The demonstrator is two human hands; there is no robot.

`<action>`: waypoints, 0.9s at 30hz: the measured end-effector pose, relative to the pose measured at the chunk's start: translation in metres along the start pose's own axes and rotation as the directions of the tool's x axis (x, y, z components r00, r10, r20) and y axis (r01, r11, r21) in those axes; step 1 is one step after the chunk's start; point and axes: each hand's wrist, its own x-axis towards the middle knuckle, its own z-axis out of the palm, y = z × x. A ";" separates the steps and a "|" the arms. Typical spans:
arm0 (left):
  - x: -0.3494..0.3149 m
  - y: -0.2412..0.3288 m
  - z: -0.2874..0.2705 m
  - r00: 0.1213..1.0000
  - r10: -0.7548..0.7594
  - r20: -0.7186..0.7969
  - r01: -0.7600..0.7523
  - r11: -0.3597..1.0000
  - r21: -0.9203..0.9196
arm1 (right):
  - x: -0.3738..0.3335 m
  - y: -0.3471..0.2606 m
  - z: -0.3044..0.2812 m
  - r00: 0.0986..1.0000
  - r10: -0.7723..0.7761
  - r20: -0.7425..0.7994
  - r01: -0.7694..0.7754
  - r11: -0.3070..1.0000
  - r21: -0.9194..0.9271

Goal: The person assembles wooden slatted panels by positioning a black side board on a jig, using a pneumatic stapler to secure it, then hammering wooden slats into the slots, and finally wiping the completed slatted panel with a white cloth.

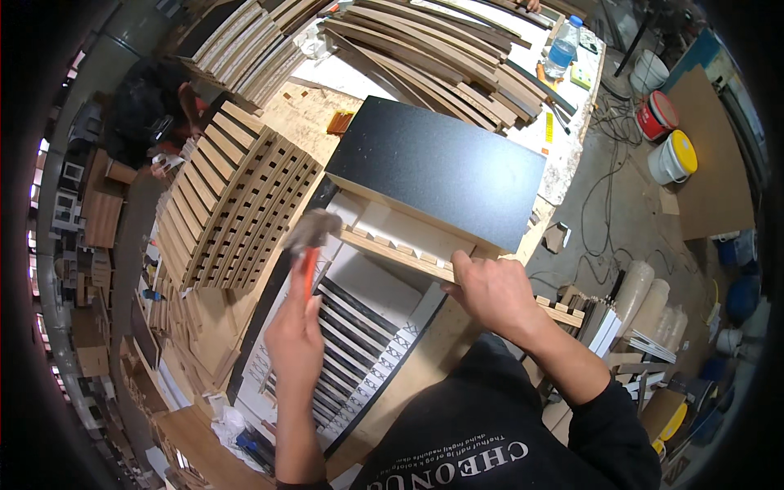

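My left hand (296, 339) grips the orange handle of a hammer (311, 237), whose blurred metal head hovers over the left end of a slatted wooden strip. My right hand (488, 292) pinches the right end of that strip (392, 247), a thin wooden rail with small blocks along it. The strip lies against the near edge of a black panel (441, 167) on the workbench. Under my hands lies a white board with black slats (359, 343).
A stack of slatted wooden grilles (237, 204) stands left of the black panel. Long wood strips (433, 53) and a water bottle (563, 47) lie at the bench's far end. Paint buckets (671, 157) and cables sit on the floor at right. Another person (159, 110) crouches far left.
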 end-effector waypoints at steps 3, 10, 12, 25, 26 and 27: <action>-0.011 -0.018 0.014 0.985 -0.169 0.043 0.172 0.979 -0.106 | 0.001 0.006 -0.001 1.000 0.018 -0.021 -0.018 1.000 -0.001; -0.094 -0.074 0.021 0.932 -0.339 -0.130 0.325 0.938 -0.117 | -0.029 0.040 -0.050 0.985 0.163 -0.048 -0.149 0.963 0.226; -0.114 -0.088 0.023 0.913 -0.405 -0.047 0.386 0.896 -0.221 | -0.045 0.052 -0.062 0.976 0.215 -0.037 -0.132 0.716 0.686; -0.059 0.067 -0.034 0.996 -0.031 0.081 0.083 0.628 -0.774 | 0.019 -0.037 0.055 0.953 0.269 -0.141 0.166 -0.070 0.984; -0.057 0.076 -0.033 0.998 0.043 0.039 0.009 0.550 -0.835 | 0.029 -0.043 0.059 0.958 0.254 -0.133 0.151 -0.053 0.987; -0.052 0.079 -0.037 0.993 0.117 0.022 -0.056 0.625 -0.779 | 0.034 -0.056 0.067 0.960 0.278 -0.022 0.075 -0.182 0.980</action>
